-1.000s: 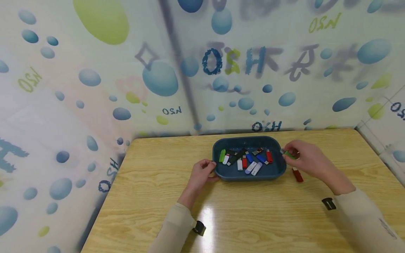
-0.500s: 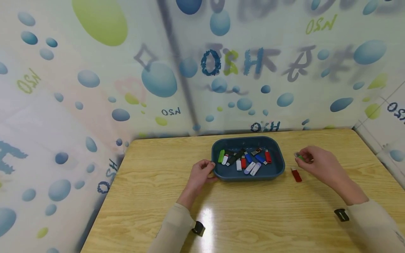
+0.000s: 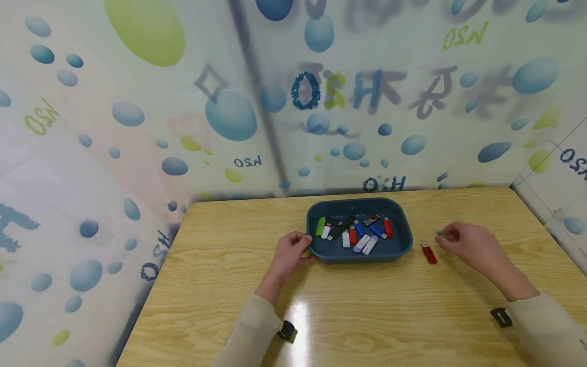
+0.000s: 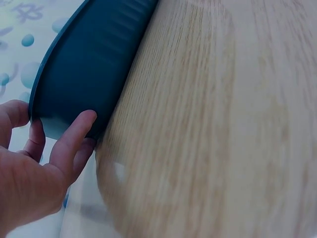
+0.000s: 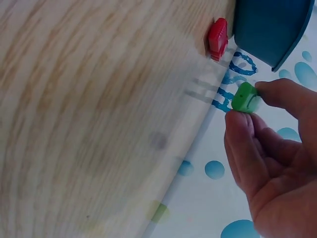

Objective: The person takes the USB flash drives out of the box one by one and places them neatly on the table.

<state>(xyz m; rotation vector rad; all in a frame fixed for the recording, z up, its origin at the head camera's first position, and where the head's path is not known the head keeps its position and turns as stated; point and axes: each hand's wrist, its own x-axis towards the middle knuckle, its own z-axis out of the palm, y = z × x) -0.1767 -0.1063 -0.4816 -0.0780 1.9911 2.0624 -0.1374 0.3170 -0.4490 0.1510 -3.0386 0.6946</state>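
Note:
A dark blue tray [image 3: 362,259] holds several USB sticks in green, white, black, blue and red. My left hand [image 3: 290,251] grips the tray's left end, thumb at the rim and fingers against the outer wall, as the left wrist view shows on the tray wall [image 4: 84,64]. To the right of the tray, my right hand [image 3: 472,244] pinches a green USB stick [image 5: 244,97] between thumb and fingers. Just left of that hand, a red USB stick [image 3: 429,254] lies on the table; the right wrist view shows this red stick [image 5: 218,38] beside the tray.
The wooden table [image 3: 220,306] runs back to a wall covering [image 3: 220,168] printed with blue and green drops and lettering. Black straps [image 3: 501,317] sit at both sleeve cuffs. A bright reflection lies on the table near the left forearm.
My right hand has moved right, away from the tray's right end, and slightly lower, carrying the green USB stick past the red one. The left hand keeps its grip on the tray.

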